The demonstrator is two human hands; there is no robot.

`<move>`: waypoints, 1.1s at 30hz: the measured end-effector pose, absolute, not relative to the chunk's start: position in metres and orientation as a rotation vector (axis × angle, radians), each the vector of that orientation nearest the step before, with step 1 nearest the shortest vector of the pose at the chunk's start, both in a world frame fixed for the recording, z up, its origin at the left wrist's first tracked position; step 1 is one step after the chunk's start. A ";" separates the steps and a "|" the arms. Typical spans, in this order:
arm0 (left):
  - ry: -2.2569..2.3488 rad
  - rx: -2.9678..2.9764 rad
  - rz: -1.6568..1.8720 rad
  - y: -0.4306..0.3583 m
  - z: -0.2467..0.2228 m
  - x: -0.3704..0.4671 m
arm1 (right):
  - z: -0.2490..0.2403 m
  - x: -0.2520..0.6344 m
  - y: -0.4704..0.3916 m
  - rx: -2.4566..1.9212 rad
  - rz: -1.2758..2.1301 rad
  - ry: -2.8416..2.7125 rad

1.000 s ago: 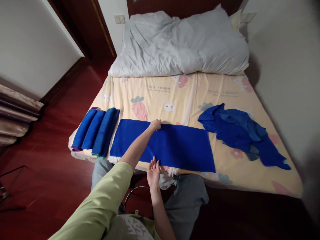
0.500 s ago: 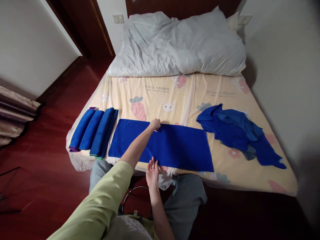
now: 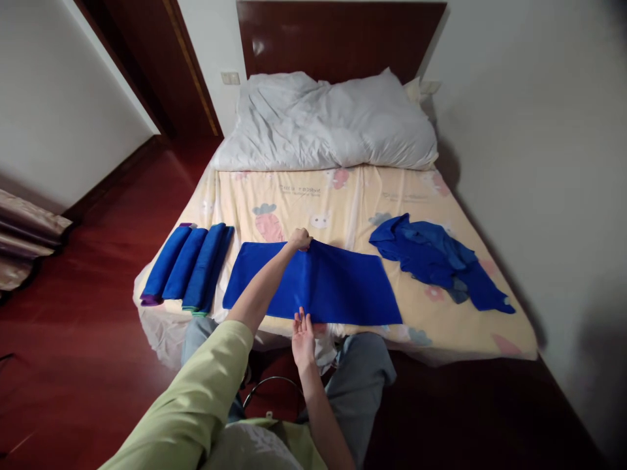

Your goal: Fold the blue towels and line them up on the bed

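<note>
Starting at left: curtain (image 3: pixel 24 241) bunched on red wood floor (image 3: pixel 83 326). Bed (image 3: pixel 343 196) with cartoon-print sheet; near its left edge, four folded blue towels (image 3: pixel 189 264) side by side. Next, flat blue towel (image 3: pixel 313 284) spread along near edge of bed, well apart from the folded ones' far side but just beside them. Left hand (image 3: pixel 300 239), arm in green sleeve, pinches towel's far edge at the middle, lifting it slightly; grip closed on cloth. Right hand (image 3: pixel 304 336) at near edge, palm up, fingers straight, touching the hem; grip wide. Right of that, crumpled blue pile (image 3: pixel 435 258). White duvet (image 3: pixel 328 121) at headboard.
</note>
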State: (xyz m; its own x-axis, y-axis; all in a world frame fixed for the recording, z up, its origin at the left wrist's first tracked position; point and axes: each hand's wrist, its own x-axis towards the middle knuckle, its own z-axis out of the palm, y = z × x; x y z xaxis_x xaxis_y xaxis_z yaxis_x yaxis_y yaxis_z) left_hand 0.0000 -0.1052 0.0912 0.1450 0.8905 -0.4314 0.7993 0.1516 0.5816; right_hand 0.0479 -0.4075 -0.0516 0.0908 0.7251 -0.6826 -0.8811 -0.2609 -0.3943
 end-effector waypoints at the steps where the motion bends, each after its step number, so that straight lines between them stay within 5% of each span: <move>1: 1.654 1.642 0.190 -0.108 0.099 -0.001 | -0.046 0.049 -0.409 -0.997 1.546 0.173; 9: 1.576 1.557 0.651 -0.138 0.188 -0.030 | 0.028 0.093 -0.410 -1.094 1.372 -0.300; 20: 1.155 1.417 1.231 -0.217 0.321 -0.133 | 0.244 0.195 -0.343 -1.099 1.021 -1.036; 33: 1.207 1.320 1.590 -0.261 0.373 -0.215 | 0.366 0.157 -0.295 -1.007 0.716 -1.241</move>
